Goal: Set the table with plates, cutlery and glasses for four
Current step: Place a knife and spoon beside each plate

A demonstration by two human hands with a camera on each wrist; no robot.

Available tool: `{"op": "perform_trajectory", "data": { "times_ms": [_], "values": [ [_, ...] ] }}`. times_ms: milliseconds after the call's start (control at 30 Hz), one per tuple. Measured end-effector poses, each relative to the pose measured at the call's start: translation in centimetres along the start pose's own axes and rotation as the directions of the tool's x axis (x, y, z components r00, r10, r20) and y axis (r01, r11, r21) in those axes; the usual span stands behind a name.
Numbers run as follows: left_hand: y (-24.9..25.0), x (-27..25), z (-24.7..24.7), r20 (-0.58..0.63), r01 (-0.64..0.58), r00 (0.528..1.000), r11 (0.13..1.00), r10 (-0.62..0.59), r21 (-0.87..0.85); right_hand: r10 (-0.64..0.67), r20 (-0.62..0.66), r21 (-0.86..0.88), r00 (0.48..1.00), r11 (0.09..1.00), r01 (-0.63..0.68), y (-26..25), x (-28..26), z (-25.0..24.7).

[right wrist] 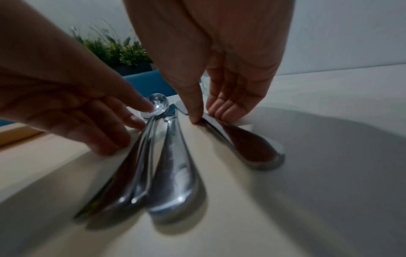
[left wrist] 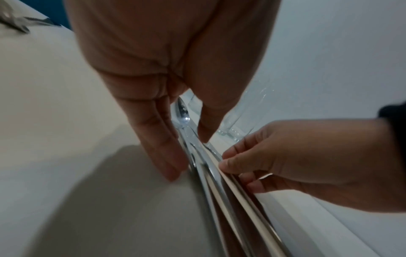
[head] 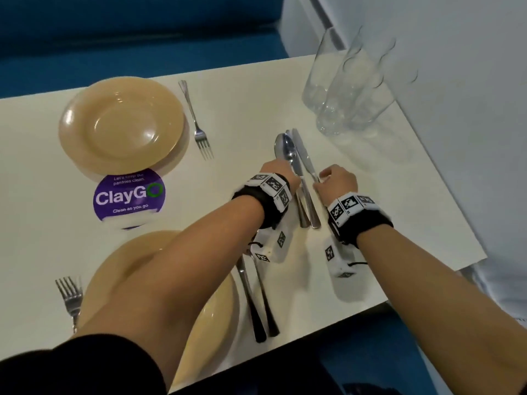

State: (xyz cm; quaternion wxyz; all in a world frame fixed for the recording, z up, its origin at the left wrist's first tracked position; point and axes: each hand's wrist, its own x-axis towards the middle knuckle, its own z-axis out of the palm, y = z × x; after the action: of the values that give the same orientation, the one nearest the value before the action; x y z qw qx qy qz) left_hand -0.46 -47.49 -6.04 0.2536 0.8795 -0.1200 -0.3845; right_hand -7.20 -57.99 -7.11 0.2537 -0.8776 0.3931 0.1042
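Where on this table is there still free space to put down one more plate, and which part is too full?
Bare tabletop lies between the far fork and the glasses. Another bare patch runs along the near right edge, right of the right hand. It is crowded around the loose spoons and knives under both hands, and between the two plates by the purple sticker.

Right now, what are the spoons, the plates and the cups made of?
Spoons: shiny metal, probably steel; they mirror the light. Plates: glossy tan, ceramic or hard plastic, I can't tell which. Cups: see-through, glass or clear plastic.
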Motion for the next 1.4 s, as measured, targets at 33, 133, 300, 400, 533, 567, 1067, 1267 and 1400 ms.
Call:
{"op": "perform_trajectory", "data": {
  "times_ms": [33,133,300,400,533,567,1067,1267,1400],
  "values": [
    [0.3,0.4,0.1,-0.019,0.031,0.999,0.999,-0.032,-0.037,-0.007,0.003,-0.006,1.0,1.0,0.007,0.0,0.3,0.0],
    [0.9,1.4,0.3,-0.033,0.099,0.994,0.992,-0.102,-0.08,-0.03,0.026,-0.009,0.999,0.999,0.031,-0.1,0.4,-0.3],
    [1.8,1.1,0.1,-0.011,0.123,0.992,0.989,-0.124,-0.081,-0.04,0.125,-0.099,0.991,0.994,0.052,-0.7,0.9,-0.7],
    [1.9,0.6,-0.3,0.027,0.146,0.989,0.983,-0.144,-0.108,-0.072,0.158,-0.239,0.985,0.965,0.109,-1.4,0.6,-0.9],
    [1.3,-0.1,-1.0,0.007,0.106,0.994,0.989,-0.106,-0.106,-0.151,0.16,-0.36,0.976,0.911,0.2,-2.2,0.0,-0.9],
    [1.2,-0.2,-1.1,-0.003,0.094,0.996,0.988,-0.095,-0.124,-0.145,0.146,-0.374,0.979,0.908,0.19,-2.3,0.1,-0.7],
    [-6.5,-5.6,-6.8,-0.204,-0.099,0.979,0.862,-0.005,-0.497,-0.203,-0.015,0.491,0.979,0.851,0.184,-10.9,-4.3,1.0],
    [-15.1,-9.7,-12.8,-0.338,-0.149,0.941,0.855,-0.033,-0.496,-0.293,0.132,0.81,0.947,0.583,0.067,-20.4,-10.1,5.3],
    [-21.9,-12.3,-16.4,-0.478,-0.194,0.877,0.877,-0.047,-0.44,-0.322,0.202,0.89,0.925,0.455,-0.036,-26.0,-14.8,9.7]
  ]
}}
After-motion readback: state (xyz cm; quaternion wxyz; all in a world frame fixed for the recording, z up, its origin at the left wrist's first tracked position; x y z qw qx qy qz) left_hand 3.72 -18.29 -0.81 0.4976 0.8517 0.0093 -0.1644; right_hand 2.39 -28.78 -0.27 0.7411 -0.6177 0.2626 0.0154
